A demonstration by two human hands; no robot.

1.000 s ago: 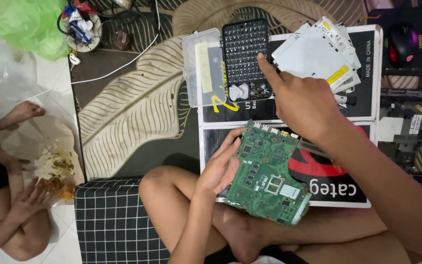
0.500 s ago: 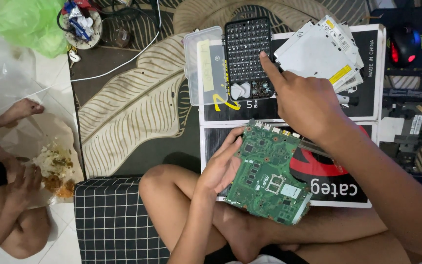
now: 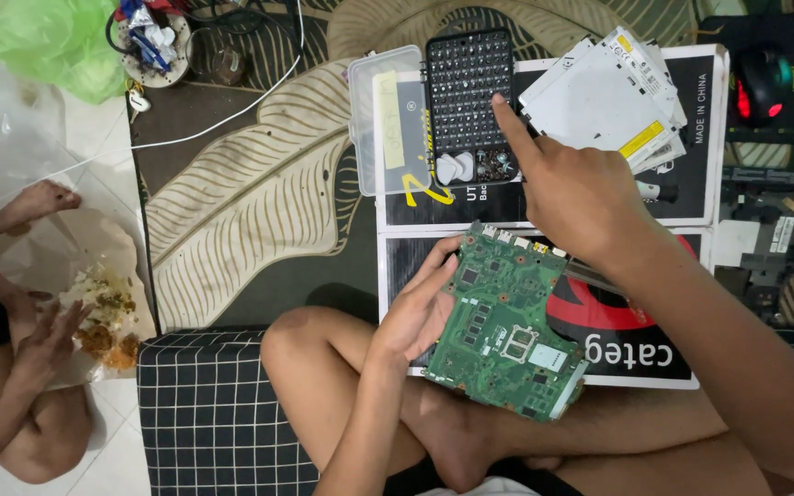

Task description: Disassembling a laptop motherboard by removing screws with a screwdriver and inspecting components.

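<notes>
Our right hand (image 3: 573, 188) barely shifts, forefinger out, still touching the bit case (image 3: 469, 106). Our left hand (image 3: 418, 310) keeps gripping the board (image 3: 507, 326).

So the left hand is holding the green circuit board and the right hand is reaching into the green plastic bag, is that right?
Not quite. The left hand does hold the green circuit board, but the right hand is not at the green plastic bag, which lies far off at the top left. Its forefinger points at the black bit case, as the head view shows.
</notes>
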